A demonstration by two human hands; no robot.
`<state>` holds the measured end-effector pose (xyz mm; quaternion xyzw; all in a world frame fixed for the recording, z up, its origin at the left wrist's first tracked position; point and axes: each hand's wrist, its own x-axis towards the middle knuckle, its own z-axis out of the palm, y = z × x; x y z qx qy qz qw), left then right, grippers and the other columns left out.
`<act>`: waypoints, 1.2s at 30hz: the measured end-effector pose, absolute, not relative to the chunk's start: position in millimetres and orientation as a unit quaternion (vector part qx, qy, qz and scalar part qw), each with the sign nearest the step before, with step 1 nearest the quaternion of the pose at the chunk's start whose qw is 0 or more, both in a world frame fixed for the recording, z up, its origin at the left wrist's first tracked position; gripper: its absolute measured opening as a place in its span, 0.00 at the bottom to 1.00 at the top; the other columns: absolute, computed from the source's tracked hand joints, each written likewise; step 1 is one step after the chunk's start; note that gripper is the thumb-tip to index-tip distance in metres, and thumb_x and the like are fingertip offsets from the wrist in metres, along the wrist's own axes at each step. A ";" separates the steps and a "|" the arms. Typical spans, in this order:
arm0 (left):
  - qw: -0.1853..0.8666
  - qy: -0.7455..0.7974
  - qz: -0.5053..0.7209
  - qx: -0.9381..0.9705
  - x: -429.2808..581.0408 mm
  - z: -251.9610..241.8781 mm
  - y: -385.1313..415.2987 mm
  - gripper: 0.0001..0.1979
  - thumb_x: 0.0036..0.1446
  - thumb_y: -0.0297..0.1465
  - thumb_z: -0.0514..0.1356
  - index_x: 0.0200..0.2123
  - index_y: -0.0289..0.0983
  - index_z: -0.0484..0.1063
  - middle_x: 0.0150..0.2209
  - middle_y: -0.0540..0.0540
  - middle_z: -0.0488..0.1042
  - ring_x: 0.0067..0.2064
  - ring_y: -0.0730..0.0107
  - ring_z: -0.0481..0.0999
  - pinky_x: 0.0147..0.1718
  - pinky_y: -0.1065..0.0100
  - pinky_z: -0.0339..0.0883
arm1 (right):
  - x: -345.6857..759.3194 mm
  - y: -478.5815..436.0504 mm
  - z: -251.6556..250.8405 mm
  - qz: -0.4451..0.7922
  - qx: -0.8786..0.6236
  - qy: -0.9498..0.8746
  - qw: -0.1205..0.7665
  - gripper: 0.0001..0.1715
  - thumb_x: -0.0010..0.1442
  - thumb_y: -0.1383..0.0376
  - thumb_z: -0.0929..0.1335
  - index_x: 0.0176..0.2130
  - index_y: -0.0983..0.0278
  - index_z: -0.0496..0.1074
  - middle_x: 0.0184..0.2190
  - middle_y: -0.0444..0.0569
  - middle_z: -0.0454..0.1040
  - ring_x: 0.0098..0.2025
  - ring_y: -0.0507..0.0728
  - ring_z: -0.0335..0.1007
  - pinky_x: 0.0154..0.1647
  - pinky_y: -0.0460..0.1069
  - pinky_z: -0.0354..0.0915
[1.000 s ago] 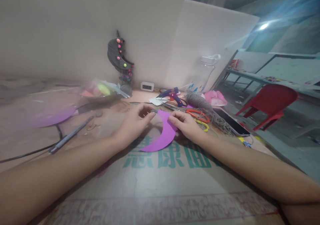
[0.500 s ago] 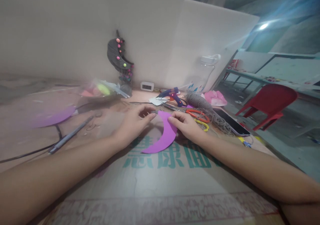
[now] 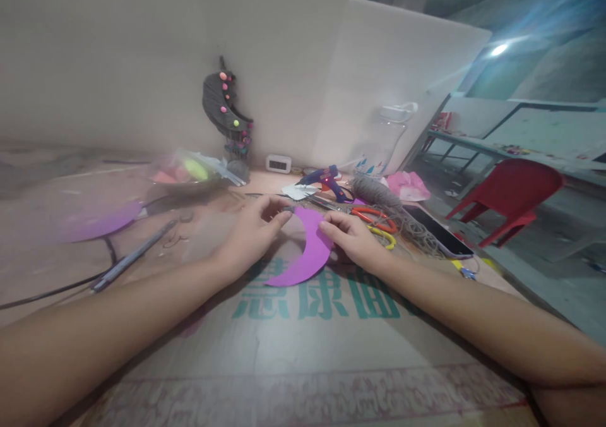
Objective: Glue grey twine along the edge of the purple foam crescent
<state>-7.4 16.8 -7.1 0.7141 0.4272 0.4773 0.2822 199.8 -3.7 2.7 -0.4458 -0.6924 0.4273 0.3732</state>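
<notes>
On the flat, pale sheet (image 3: 331,345), 3 large green Chinese characters (image 3: 322,297) can be made out, apparently 慧康面; the small white rectangular device (image 3: 278,163) cannot be read.

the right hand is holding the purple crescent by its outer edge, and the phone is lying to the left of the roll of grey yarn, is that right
Not quite: the phone lies to the right of the roll of grey yarn, as the head view shows. The right hand is holding the purple crescent by its outer edge.

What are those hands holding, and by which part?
A purple crescent: the right hand pinches its outer edge. The left hand is by its upper end; whether it grips is unclear.
</notes>
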 end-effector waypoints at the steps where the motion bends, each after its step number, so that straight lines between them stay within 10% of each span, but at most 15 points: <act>1: 0.283 0.431 0.480 0.710 -7.6 -7.6 17.3 0.11 0.58 0.36 0.56 0.41 0.37 0.70 0.40 0.46 0.74 0.40 0.67 0.72 0.41 0.66 0.65 | 199.1 -4.7 3.6 0.431 -0.445 -0.692 0.370 0.19 0.58 0.50 0.65 0.29 0.63 0.63 0.16 0.36 0.61 0.13 0.45 0.53 0.13 0.42 0.50; 17: 0.296 0.429 0.480 0.705 -6.1 -11.4 21.3 0.18 0.55 0.36 0.59 0.47 0.35 0.67 0.41 0.44 0.72 0.40 0.67 0.73 0.40 0.66 0.67 | 200.1 0.1 1.6 0.328 -0.469 -0.706 0.418 0.17 0.59 0.53 0.65 0.32 0.64 0.68 0.23 0.41 0.65 0.22 0.49 0.59 0.21 0.44 0.56; 22: 0.355 0.418 0.416 0.725 -4.2 -10.6 15.4 0.14 0.58 0.41 0.55 0.34 0.37 0.72 0.31 0.47 0.74 0.33 0.68 0.73 0.30 0.69 0.68 | 201.8 2.3 -0.3 0.239 -0.463 -0.698 0.492 0.15 0.60 0.56 0.64 0.39 0.64 0.71 0.28 0.45 0.71 0.28 0.52 0.64 0.29 0.46 0.61; 32: 0.413 0.325 0.382 0.760 -1.4 -4.6 4.6 0.17 0.59 0.40 0.55 0.46 0.38 0.74 0.41 0.44 0.78 0.42 0.61 0.76 0.38 0.65 0.71 | 201.5 -3.9 -4.6 0.030 -0.332 -0.876 0.350 0.20 0.62 0.66 0.62 0.54 0.61 0.68 0.49 0.52 0.75 0.48 0.58 0.71 0.48 0.53 0.66; 36: 0.423 0.328 0.363 0.763 -2.2 -5.7 3.2 0.18 0.60 0.43 0.53 0.42 0.36 0.74 0.38 0.44 0.78 0.37 0.63 0.76 0.36 0.67 0.70 | 202.5 -4.6 -6.2 -0.007 -0.324 -0.899 0.296 0.26 0.62 0.61 0.64 0.59 0.63 0.62 0.43 0.55 0.76 0.40 0.58 0.73 0.41 0.53 0.68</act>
